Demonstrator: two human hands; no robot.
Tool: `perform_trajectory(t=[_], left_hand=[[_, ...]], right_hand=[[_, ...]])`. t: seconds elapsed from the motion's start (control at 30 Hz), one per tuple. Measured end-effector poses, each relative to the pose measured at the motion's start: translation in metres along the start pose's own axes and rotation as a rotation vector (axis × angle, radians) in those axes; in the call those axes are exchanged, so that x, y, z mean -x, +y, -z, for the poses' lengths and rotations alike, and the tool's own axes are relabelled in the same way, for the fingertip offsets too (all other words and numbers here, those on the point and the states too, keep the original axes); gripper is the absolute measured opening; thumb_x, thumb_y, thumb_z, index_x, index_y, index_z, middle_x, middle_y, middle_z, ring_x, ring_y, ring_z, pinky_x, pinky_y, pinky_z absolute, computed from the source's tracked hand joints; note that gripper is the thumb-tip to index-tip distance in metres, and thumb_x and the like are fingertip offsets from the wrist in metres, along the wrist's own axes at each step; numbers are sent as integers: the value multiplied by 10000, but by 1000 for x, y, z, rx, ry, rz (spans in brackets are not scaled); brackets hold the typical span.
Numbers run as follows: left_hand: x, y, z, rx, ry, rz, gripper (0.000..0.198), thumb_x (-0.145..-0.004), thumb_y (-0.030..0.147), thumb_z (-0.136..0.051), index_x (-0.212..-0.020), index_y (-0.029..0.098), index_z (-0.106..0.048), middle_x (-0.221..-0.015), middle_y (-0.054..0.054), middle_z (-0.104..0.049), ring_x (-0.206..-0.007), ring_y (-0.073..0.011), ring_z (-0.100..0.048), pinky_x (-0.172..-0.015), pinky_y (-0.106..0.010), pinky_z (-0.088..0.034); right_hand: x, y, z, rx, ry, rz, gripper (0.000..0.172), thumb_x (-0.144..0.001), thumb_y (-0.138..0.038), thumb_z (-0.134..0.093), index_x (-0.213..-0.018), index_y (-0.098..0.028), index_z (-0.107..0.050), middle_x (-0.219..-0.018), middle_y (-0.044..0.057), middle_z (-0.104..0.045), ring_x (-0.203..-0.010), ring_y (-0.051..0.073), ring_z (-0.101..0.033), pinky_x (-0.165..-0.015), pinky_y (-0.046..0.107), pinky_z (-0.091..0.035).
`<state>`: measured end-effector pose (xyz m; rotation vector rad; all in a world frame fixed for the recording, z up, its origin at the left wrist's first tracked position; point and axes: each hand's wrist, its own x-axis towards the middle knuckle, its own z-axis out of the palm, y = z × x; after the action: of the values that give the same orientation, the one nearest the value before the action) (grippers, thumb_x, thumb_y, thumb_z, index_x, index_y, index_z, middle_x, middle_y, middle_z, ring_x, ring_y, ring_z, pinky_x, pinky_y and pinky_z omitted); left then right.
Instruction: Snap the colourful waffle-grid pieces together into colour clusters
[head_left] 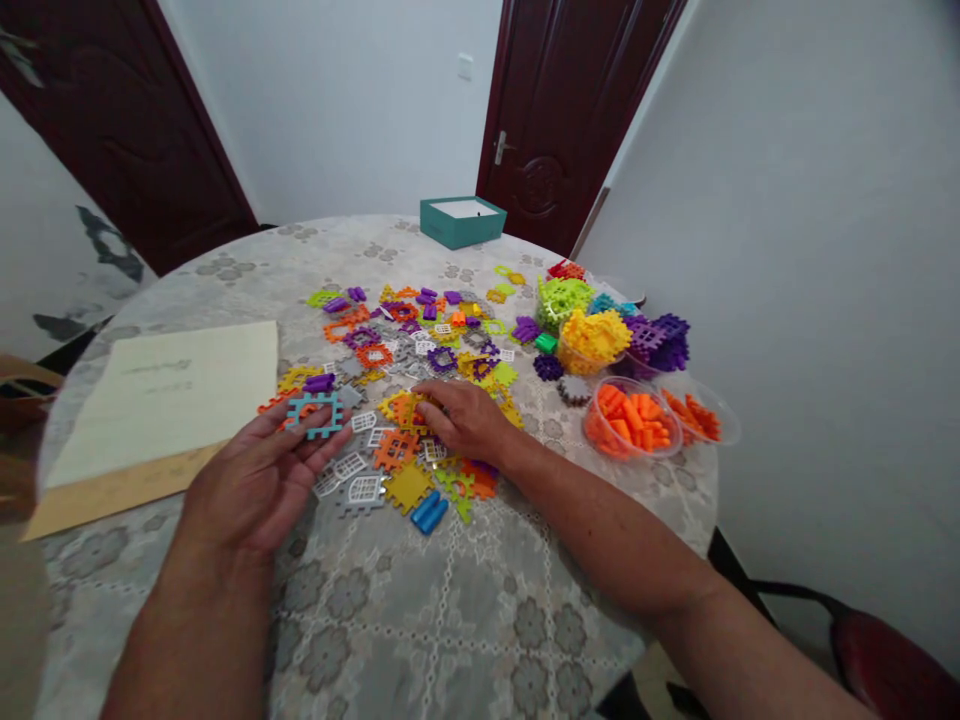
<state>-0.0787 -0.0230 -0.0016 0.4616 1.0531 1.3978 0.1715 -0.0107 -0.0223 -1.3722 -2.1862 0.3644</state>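
Observation:
My left hand (262,470) is turned palm up at the left of a mixed pile of plastic building pieces. A light-blue square frame piece (330,400) with notched edges rests on its fingers, held at its side by the thumb. Reaching into the pile, my right hand (469,415) has its fingers curled down by a yellow notched piece (405,408); its fingertips are partly hidden. Just in front lie an orange notched square (396,450), a mustard square (409,487), white window pieces (365,488) and blue cylindrical pieces (429,512).
Clear tubs of orange pieces (630,420), yellow pieces (595,338), green pieces (564,302) and purple pieces (660,340) stand at the right. A teal box (463,225) sits at the back. A paper sheet (172,390) lies left on the patterned tablecloth (480,600).

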Motion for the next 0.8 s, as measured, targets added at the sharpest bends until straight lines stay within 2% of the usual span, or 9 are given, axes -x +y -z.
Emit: perform_trajectory(t=[0.07, 0.23, 0.33, 0.57, 0.73, 0.8], left_hand=[[1, -1, 1, -7, -11, -14, 282, -780, -20, -688, -964, 193, -682, -964, -77, -760, -1007, -251, -762, -876, -436, -677], [4, -1, 2, 6, -53, -3, 315, -779, -9, -719, -1057, 135, -691, -967, -115, -763, -895, -236, -780, -838, -414, -674], [5, 0, 2, 21, -64, -4, 320, -783, 8, -735, -1072, 138, -691, -989, -115, -761, -900, -231, -779, -848, -410, -671], [10, 0, 0, 17, -72, 5, 346, -771, 9, -733, -1084, 144, -669, -1020, -105, -753, -929, -221, -771, -860, -417, -671], [11, 0, 2, -30, -148, 34, 351, -794, 63, -767, -1109, 161, -648, -1060, -99, -751, -985, -223, -769, -912, -416, -661], [12, -1, 2, -58, -178, 50, 367, -809, 78, -763, -1146, 157, -640, -1097, -113, -753, -1022, -232, -766, -928, -408, -657]], right_hand=[[2, 1, 0, -33, 11, 8, 352, -1067, -371, -482, -1340, -260, -673, -1231, 58, -754, -1127, 219, -693, -1022, 333, -486], [2, 14, 0, -44, 199, -88, 370, -1044, -358, -493, -1326, -208, -679, -1154, 94, -774, -1038, 252, -720, -960, 358, -517], [1, 20, -1, -19, 241, -97, 365, -1031, -359, -511, -1307, -202, -690, -1124, 102, -781, -996, 261, -734, -930, 363, -533], [2, 22, -2, -70, 208, -25, 376, -1064, -320, -453, -1356, -207, -662, -1220, 96, -763, -1078, 236, -723, -1006, 368, -544], [-1, 29, -6, -28, 327, 69, 338, -1041, -246, -462, -1292, -214, -685, -1262, 122, -704, -1231, 252, -633, -1125, 430, -484], [-3, 31, -6, -29, 360, 80, 331, -1030, -207, -457, -1265, -211, -690, -1256, 127, -695, -1237, 249, -619, -1135, 441, -475]])
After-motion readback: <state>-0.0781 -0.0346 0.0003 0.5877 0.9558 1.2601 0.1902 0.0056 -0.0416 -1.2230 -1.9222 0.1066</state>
